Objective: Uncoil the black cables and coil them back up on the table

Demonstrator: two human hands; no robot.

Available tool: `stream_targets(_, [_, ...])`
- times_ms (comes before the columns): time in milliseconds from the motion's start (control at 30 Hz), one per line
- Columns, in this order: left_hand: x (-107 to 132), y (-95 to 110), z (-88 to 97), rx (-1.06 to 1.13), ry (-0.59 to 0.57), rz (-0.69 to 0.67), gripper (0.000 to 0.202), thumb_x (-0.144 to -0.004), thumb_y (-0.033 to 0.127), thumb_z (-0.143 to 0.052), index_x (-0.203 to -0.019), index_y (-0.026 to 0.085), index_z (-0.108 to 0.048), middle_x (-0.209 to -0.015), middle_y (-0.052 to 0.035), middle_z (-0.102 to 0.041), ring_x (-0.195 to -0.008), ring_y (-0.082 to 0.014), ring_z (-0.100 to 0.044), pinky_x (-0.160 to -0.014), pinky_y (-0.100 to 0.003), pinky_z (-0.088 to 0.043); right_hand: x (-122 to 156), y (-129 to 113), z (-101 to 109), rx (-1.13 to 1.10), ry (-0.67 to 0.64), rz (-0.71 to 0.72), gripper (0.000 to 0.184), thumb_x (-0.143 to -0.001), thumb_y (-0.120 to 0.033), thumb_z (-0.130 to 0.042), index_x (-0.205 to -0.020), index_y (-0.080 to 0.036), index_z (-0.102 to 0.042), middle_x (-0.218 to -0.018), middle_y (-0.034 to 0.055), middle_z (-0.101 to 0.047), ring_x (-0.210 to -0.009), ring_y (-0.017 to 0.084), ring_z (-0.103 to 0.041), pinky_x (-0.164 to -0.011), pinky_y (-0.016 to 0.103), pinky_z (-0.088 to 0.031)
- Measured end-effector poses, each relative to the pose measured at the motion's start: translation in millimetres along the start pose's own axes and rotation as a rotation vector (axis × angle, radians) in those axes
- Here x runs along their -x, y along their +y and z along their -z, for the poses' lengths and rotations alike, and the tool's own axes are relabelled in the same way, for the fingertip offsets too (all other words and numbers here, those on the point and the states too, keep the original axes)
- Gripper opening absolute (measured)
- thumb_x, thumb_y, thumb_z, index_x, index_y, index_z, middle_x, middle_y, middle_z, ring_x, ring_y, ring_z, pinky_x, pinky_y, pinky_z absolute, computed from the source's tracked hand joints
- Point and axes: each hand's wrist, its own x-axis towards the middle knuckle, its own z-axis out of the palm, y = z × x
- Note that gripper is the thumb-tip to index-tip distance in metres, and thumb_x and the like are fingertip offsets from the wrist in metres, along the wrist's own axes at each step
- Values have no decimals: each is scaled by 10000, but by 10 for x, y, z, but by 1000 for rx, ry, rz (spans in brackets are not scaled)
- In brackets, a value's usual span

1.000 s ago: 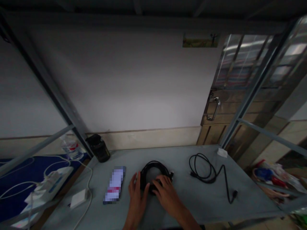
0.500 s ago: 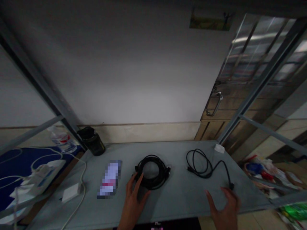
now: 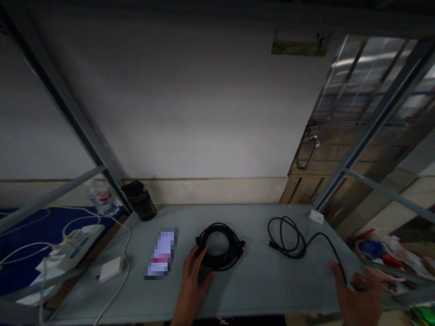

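A coiled black cable (image 3: 220, 246) lies in the middle of the grey table (image 3: 258, 280). My left hand (image 3: 193, 280) rests flat beside it, fingers spread and touching the coil's near left edge. A second, loosely looped black cable (image 3: 288, 237) lies to the right, its tail running toward the table's right edge. My right hand (image 3: 360, 292) is at that tail's end, fingers curled around the cable near its plug, which is hidden by the hand.
A blurred phone-like slab (image 3: 161, 253) lies left of the coil. A black cup (image 3: 139, 201) stands at the back left corner. A white adapter (image 3: 110, 269) and white cords sit at the left edge, beside a power strip (image 3: 73, 246). A metal frame post (image 3: 367, 122) rises right.
My right hand left the coiled cable, swept right across the table and closed on the end of the loose cable. My left hand stayed by the coil.
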Motion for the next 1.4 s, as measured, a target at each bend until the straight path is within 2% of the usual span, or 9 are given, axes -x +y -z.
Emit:
stream_targets(100, [-39, -25, -8, 7, -4, 28, 596, -1003, 398, -786, -1582, 360, -650, -1659, -117, -546, -1559, -389, -556, -1285, -666, -505, -53, 30, -91, 30, -60, 121, 751, -1029, -851, -461, -1098, -167, -764, -1007, 188, -719, -987, 388, -686, -930, 559, -563])
stream_targets(300, [-230, 24, -73, 13, 20, 34, 550, -983, 402, -804, -1512, 309, -681, -1594, -133, -580, -1507, -396, -584, -1272, -697, -506, -10, -271, -645, -19, -305, 574, 556, -1183, -473, -321, -1309, -209, -794, -1360, 192, -776, -1308, 332, -703, -1095, 517, -552])
stream_targets(433, [-273, 91, -102, -11, 17, 23, 576, -1037, 453, -749, -1585, 313, -635, -1632, -137, -558, -1550, -411, -533, -1277, -725, -486, 80, -481, -1059, -13, -382, 662, 528, -1143, -576, -503, -1327, -174, -792, -1242, 191, -806, -1196, 350, -760, -1097, 546, -572])
stream_targets(533, [-230, 131, -76, -32, 33, 12, 598, -1064, 477, -723, -1626, 317, -598, -1650, -142, -542, -1556, -409, -518, -1280, -735, -478, 184, -512, -1208, -31, -407, 650, 603, -1150, -657, -456, -1169, -174, -816, -1146, 177, -817, -1117, 345, -793, -1032, 522, -612])
stream_targets(700, [-193, 198, -6, -9, 79, -3, 553, -1078, 476, -700, -1584, 266, -619, -1604, -171, -591, -1517, -397, -562, -1265, -702, -507, 404, -371, -1068, -58, -334, 619, 680, -1135, -740, -405, -1147, -181, -792, -1105, 189, -805, -1054, 348, -795, -957, 513, -654])
stream_targets(933, [-220, 278, 66, 33, 119, -3, 400, -1079, 498, -691, -1388, 250, -742, -1368, -143, -738, -1330, -366, -695, -1162, -611, -610, 705, 1, -729, 46, -301, 754, 361, -1081, -356, -530, -1238, -247, -837, -1165, 171, -804, -1109, 351, -774, -966, 520, -653])
stream_targets(1100, [-219, 338, 132, 71, 144, -44, 305, -1094, 477, -690, -1267, 241, -777, -1221, -118, -776, -1155, -315, -776, -1059, -506, -662, 853, 156, -746, 179, -264, 788, 508, -1021, -135, -434, -1317, -202, -841, -1254, 214, -804, -1141, 368, -785, -986, 555, -663])
stream_targets(1233, [-212, 384, 161, 62, 126, -64, 332, -1095, 526, -695, -1192, 223, -791, -962, -77, -762, -878, -266, -769, -868, -413, -676, 905, 171, -772, 250, -249, 736, 550, -990, -92, -411, -1317, -182, -844, -1268, 224, -805, -1106, 368, -794, -976, 559, -675])
stream_targets(1400, [-227, 446, 171, 67, 115, -108, 349, -1100, 544, -685, -1133, 220, -809, -862, -58, -757, -759, -237, -745, -775, -357, -649, 859, 133, -753, 232, -269, 699, 554, -982, -102, -420, -1327, -209, -840, -1260, 200, -815, -1050, 356, -801, -908, 517, -683])
